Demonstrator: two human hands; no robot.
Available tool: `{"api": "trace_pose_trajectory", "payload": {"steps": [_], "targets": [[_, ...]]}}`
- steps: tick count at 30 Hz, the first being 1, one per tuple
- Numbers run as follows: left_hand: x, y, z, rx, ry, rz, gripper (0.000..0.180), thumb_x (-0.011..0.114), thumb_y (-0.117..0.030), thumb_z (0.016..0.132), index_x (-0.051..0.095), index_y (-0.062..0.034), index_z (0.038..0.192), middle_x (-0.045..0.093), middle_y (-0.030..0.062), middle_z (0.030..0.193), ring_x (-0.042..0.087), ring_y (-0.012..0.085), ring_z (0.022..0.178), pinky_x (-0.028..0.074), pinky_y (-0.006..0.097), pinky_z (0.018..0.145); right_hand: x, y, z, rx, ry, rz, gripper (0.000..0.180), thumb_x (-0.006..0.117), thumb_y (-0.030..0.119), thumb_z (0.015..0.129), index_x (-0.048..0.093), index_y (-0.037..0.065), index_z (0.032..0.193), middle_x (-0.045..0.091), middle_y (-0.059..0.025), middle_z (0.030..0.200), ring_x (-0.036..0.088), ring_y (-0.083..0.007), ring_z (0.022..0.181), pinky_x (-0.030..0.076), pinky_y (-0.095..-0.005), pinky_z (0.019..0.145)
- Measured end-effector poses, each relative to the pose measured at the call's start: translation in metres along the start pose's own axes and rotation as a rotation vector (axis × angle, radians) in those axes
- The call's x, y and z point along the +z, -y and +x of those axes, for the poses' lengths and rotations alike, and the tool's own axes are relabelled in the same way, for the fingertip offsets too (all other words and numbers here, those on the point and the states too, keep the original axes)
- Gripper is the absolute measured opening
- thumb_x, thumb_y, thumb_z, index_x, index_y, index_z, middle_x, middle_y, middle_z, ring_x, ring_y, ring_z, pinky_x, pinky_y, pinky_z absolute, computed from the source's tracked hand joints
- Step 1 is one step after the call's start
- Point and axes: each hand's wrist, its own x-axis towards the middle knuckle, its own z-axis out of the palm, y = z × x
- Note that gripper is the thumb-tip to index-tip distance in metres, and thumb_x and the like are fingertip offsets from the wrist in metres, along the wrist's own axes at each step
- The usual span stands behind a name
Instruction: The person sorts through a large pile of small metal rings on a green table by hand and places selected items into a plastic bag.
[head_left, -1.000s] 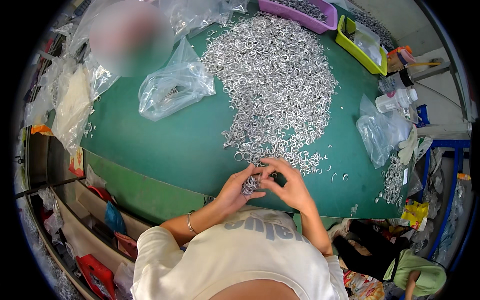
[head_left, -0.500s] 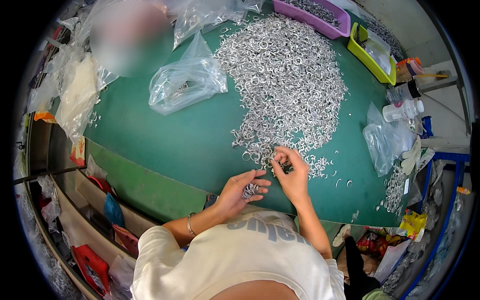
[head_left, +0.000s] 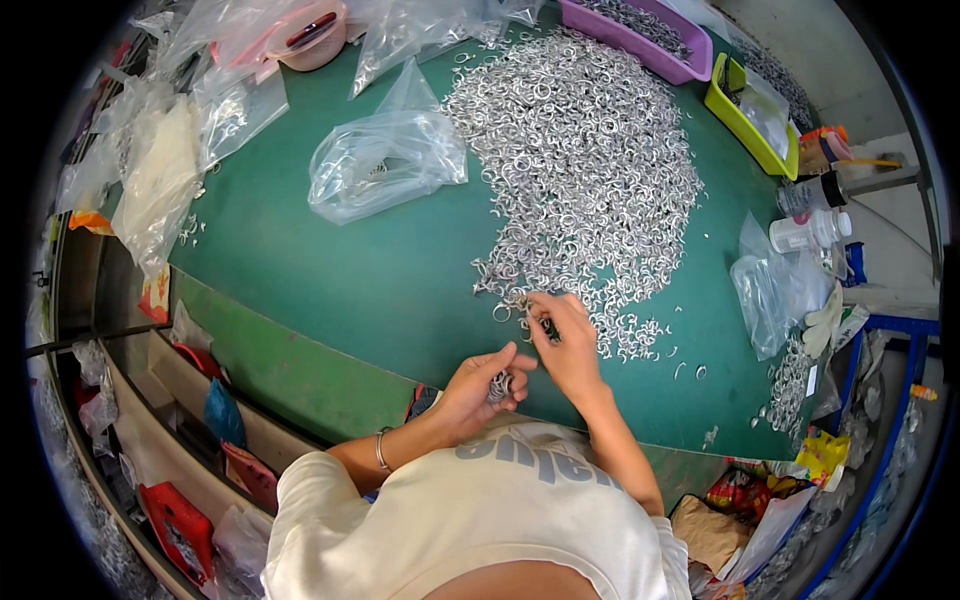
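Note:
A broad heap of small silvery metal rings (head_left: 590,150) is spread over the green tabletop (head_left: 260,250). In my left hand (head_left: 478,390), near the table's front edge, the curled fingers cradle a small cluster of rings (head_left: 499,387). My right hand (head_left: 570,345) is at the heap's near tip, its thumb and fingertips drawn together among the rings; what they pinch is too small to make out. One larger loose ring (head_left: 502,313) lies just left of those fingertips.
A clear plastic bag (head_left: 385,165) lies left of the heap. Purple (head_left: 650,45) and lime-green (head_left: 750,125) trays stand at the far right. Toward the right edge are a white bottle (head_left: 810,230) and a smaller ring pile (head_left: 788,385). A pink basin (head_left: 312,40) sits far left.
My right hand has shifted slightly left along the heap's near edge. My left fingers have curled in more around the rings. The blurred patch at upper left is gone, and the pink basin shows.

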Motion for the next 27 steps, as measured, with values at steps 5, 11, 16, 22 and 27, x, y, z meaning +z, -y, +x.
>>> {"api": "trace_pose_trajectory", "payload": {"steps": [5, 11, 16, 22, 27], "targets": [[0.023, -0.010, -0.005, 0.118, -0.124, -0.029, 0.031, 0.051, -0.029, 0.093, 0.058, -0.0033, 0.110, 0.061, 0.0048, 0.082, 0.056, 0.0112, 0.069, 0.046, 0.023, 0.055, -0.029, 0.017, -0.005, 0.011, 0.260, 0.252, 0.035, 0.067, -0.005, 0.071, 0.061, 0.003, 0.105, 0.064, -0.0050, 0.085, 0.059, -0.0168, 0.079, 0.046, -0.0305, 0.074], [-0.001, 0.000, 0.004, 0.022, 0.148, 0.111, 0.026, 0.055, -0.023, 0.090, 0.060, -0.0050, 0.108, 0.059, 0.0016, 0.084, 0.058, 0.0102, 0.079, 0.047, 0.023, 0.063, -0.016, -0.006, 0.031, -0.102, -0.055, -0.086, 0.056, 0.068, 0.003, 0.072, 0.047, 0.004, 0.124, 0.059, -0.0105, 0.113, 0.053, -0.0249, 0.104, 0.038, -0.0365, 0.092], [0.005, 0.001, 0.002, 0.021, 0.080, 0.159, 0.024, 0.055, -0.023, 0.090, 0.061, -0.0049, 0.105, 0.059, 0.0016, 0.083, 0.058, 0.0100, 0.077, 0.046, 0.021, 0.060, -0.011, -0.011, 0.036, -0.224, 0.048, -0.256, 0.069, 0.072, 0.007, 0.069, 0.040, 0.007, 0.130, 0.061, -0.0074, 0.109, 0.050, -0.0277, 0.110, 0.030, -0.0405, 0.098], [-0.004, 0.001, 0.006, 0.040, 0.102, 0.021, 0.026, 0.053, -0.022, 0.091, 0.061, -0.0028, 0.106, 0.060, 0.0025, 0.083, 0.059, 0.0114, 0.076, 0.047, 0.022, 0.057, -0.022, -0.012, 0.031, -0.227, -0.071, -0.247, 0.057, 0.070, 0.003, 0.068, 0.048, 0.003, 0.120, 0.059, -0.0063, 0.090, 0.052, -0.0244, 0.089, 0.038, -0.0366, 0.079], [0.003, 0.002, 0.008, 0.090, 0.076, 0.025, 0.025, 0.053, -0.020, 0.091, 0.060, -0.0019, 0.107, 0.061, 0.0032, 0.086, 0.060, 0.0127, 0.080, 0.051, 0.024, 0.061, -0.001, -0.012, 0.046, -0.223, -0.068, -0.324, 0.049, 0.068, 0.000, 0.069, 0.051, 0.003, 0.115, 0.057, -0.0086, 0.090, 0.052, -0.0262, 0.084, 0.039, -0.0373, 0.077]]}}
